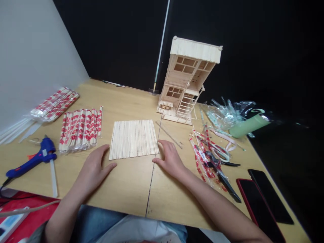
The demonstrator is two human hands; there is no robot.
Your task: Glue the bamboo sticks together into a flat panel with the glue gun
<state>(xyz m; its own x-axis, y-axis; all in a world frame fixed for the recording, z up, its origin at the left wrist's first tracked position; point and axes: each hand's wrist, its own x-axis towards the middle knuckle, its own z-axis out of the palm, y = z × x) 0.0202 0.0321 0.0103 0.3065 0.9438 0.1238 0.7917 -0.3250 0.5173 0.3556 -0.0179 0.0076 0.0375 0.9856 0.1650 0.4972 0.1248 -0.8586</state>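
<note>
A flat panel of pale wooden sticks (134, 139), laid side by side, rests on the table between my hands. My left hand (95, 166) is at its lower left corner, thumb and fingers apart, with nothing in it. At the lower right corner, my right hand (170, 158) has its thumb spread from the fingers; the fingertips come close to the panel's edge, and I cannot tell whether they touch it. Behind the panel stands a two-storey model house of wooden sticks (188, 81) with a roof, windows and a ladder-like stair. A thin ruler (169, 135) lies to the panel's right.
Wrapped chopsticks (81, 130) and another bundle (55, 104) lie left, near a blue glue gun (35, 160) with its cord. Torn wrappers (201, 160), black-handled cutters (222, 179), a green cylinder (249, 125), clear plastic (225, 113) and two phones (272, 195) are on the right.
</note>
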